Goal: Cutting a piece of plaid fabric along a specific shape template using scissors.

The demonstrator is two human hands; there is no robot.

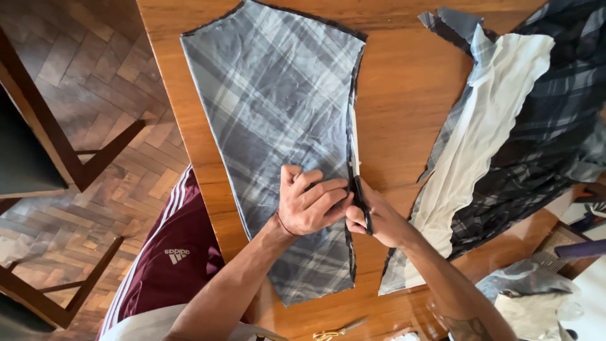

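A grey plaid fabric piece (pixel 278 107) lies flat on the wooden table (pixel 404 82). My left hand (pixel 310 202) presses down on the cloth near its right edge, fingers together. My right hand (pixel 379 218) grips black-handled scissors (pixel 355 167), whose blades point away from me along that right edge of the plaid piece. A thin dark trim runs along the edge beside the blades.
A pile of white and dark plaid fabric (pixel 505 126) lies at the right of the table. Small gold scissors (pixel 338 330) rest near the table's front edge. Wooden chairs (pixel 57 164) stand on the parquet floor at left. More cloth (pixel 530 297) sits at lower right.
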